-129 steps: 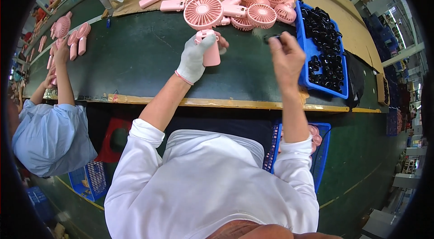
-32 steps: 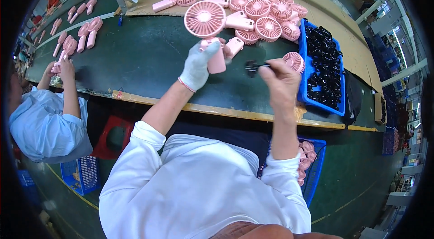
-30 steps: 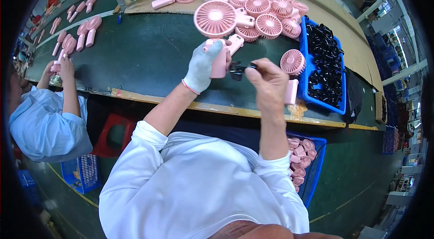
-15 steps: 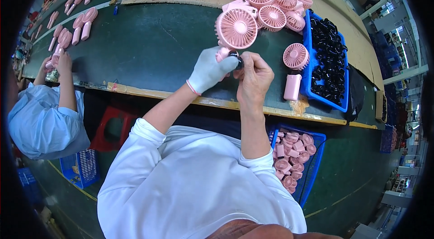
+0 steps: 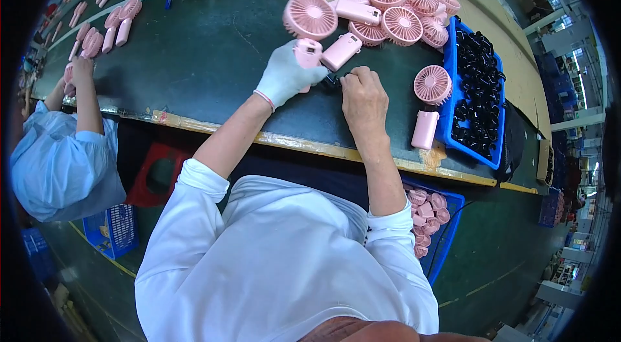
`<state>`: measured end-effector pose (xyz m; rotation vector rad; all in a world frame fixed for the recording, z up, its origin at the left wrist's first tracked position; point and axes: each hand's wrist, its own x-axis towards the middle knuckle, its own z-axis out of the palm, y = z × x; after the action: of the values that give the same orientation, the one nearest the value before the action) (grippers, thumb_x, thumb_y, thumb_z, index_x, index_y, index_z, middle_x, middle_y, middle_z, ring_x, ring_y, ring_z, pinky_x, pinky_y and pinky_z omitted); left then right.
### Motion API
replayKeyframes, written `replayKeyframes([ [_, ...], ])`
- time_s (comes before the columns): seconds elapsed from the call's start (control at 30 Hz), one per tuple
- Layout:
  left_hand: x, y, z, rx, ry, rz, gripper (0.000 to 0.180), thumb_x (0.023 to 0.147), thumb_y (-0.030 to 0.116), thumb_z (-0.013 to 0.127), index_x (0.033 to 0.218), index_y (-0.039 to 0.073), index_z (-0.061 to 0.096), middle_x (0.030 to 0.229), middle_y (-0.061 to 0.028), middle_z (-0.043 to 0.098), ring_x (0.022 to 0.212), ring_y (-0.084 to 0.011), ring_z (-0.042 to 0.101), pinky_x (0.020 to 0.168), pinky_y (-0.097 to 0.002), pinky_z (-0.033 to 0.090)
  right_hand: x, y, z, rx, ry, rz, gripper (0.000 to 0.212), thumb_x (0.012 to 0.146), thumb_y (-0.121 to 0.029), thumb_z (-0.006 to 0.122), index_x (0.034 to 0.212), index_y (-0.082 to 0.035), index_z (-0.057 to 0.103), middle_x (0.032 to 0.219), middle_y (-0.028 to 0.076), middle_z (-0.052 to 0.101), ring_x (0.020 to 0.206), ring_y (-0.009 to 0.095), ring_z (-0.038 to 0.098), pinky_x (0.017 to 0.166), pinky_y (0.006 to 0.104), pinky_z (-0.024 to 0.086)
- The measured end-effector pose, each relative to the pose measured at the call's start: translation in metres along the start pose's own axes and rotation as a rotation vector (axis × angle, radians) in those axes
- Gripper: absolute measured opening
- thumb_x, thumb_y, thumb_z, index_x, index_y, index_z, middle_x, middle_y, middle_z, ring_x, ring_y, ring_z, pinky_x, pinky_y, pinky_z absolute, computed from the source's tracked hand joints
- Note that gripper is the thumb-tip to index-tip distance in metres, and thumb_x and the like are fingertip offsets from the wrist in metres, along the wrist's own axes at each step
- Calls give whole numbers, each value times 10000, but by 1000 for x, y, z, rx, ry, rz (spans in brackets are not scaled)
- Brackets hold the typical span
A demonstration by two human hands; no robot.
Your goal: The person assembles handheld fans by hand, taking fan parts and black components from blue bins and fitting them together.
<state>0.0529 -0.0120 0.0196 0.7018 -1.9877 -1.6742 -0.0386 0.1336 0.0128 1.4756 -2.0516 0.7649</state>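
My left hand (image 5: 291,70), in a pale glove, grips a pink handheld fan (image 5: 310,16) by its handle, with the round grille pointing up. A small black looped part (image 5: 332,79) lies between my hands, by the lower part of that handle. My bare right hand (image 5: 364,93) has its fingers curled in a pinch at the black part's right end; the fingertips are partly hidden. Just beyond my hands a pink handle (image 5: 341,51) with a small display rests on the green table. Another pink fan (image 5: 432,85) lies to the right, its handle toward me.
Many pink fans (image 5: 402,25) are heaped on cardboard at the back. At right stands a blue tray (image 5: 445,123) of black parts. A blue crate (image 5: 453,212) of pink pieces sits below the table edge (image 5: 310,146). On the left a co-worker (image 5: 68,154) handles fans.
The fan in my left hand has moved left and away from me, its handle now showing a display. My right hand has shifted slightly right, and my hands are farther apart.
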Motion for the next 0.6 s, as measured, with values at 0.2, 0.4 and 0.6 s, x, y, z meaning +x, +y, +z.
replayKeyframes([
  [0.2, -1, -11, 7, -68, -42, 85, 372, 674, 124, 753, 990, 11, 594, 840, -51, 644, 669, -115, 612, 603, -266, 510, 2, 10, -2, 250, -158, 165, 101, 788, -82, 665, 732, -6, 630, 858, 112, 575, 777, 280, 619, 665, 393, 506],
  [0.4, -2, -11, 7, 83, 63, 160, 400, 700, 155, 748, 1048, 30, 595, 880, -78, 657, 705, -118, 635, 614, -260, 512, -3, 8, -3, 25, 14, 226, 102, 785, -67, 671, 752, 22, 633, 820, 127, 589, 739, 295, 618, 665, 390, 499],
  [0.6, -5, -7, 4, -83, 64, 82, 318, 732, 138, 737, 1003, 29, 613, 839, -36, 652, 665, -91, 599, 600, -249, 498, -1, 11, -3, 990, 158, 681, 109, 835, -26, 673, 860, 78, 653, 864, 72, 601, 637, 119, 587, 537, 240, 492],
])
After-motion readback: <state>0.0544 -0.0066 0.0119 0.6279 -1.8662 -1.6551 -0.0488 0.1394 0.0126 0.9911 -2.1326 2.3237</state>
